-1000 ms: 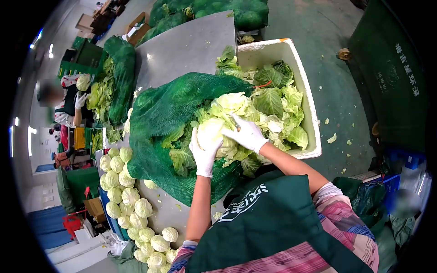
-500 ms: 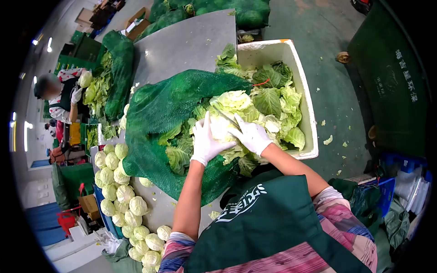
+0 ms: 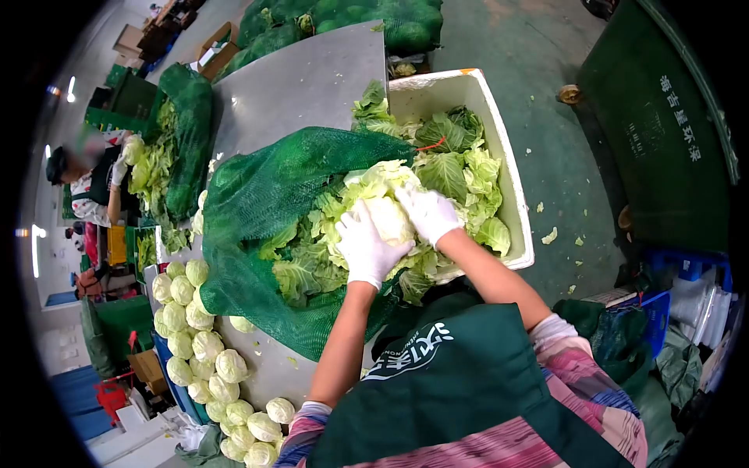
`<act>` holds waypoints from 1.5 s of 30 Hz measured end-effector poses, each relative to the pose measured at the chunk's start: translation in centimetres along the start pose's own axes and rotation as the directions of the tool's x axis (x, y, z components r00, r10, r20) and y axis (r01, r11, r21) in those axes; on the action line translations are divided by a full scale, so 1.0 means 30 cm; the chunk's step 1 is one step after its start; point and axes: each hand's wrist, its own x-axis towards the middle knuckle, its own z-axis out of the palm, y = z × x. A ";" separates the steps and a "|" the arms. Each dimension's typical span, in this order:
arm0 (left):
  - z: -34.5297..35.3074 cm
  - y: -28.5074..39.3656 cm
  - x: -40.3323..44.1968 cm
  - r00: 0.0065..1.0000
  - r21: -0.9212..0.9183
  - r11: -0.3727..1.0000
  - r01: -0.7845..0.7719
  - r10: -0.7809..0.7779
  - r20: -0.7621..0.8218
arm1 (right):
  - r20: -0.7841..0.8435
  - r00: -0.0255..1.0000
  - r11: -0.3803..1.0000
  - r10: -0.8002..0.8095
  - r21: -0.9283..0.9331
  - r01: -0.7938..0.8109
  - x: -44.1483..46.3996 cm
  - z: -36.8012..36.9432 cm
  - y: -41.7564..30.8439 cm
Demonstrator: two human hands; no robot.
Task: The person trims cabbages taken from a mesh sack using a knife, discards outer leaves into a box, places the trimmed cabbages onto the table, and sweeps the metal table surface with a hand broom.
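Note:
A pale cabbage [image 3: 388, 218] with its outer leaves folded back lies between my two white-gloved hands. My left hand [image 3: 368, 246] grips its near left side, thumb along the lower edge. On the upper right, my right hand [image 3: 427, 212] curls over the head and its loose outer leaves [image 3: 382, 175]; its fingertips are partly hidden among them. Beneath lies an open green mesh sack [image 3: 273, 175] with loose green leaves [image 3: 300, 273] in its mouth. A white foam box [image 3: 511, 187] filled with discarded leaves [image 3: 445, 171] stands just beyond my right hand.
Many trimmed cabbages [image 3: 207, 347] line the left side of the metal table [image 3: 300, 82]. Full mesh sacks [image 3: 374, 23] are at the far end. A co-worker [image 3: 90, 175] handles a cabbage at the left. A large green bin [image 3: 663, 132] stands at the right.
My right hand has moved up over the cabbage, and the gap between my hands has widened, exposing more of the pale head. The whole view has shifted slightly.

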 end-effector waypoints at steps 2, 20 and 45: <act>-0.001 0.021 -0.043 1.000 0.044 0.999 -0.022 0.022 0.005 | 0.016 0.988 0.971 0.156 0.180 -0.157 0.079 -0.036 0.040; 0.004 -0.340 -0.132 0.998 -0.490 0.871 -0.041 0.010 -0.065 | 0.111 0.993 0.868 0.050 0.487 -0.098 -0.144 0.077 -0.090; -0.003 -0.352 -0.258 0.982 -0.326 0.945 0.009 -0.069 -0.173 | 0.040 0.992 0.984 0.118 0.127 -0.122 -0.030 0.128 -0.017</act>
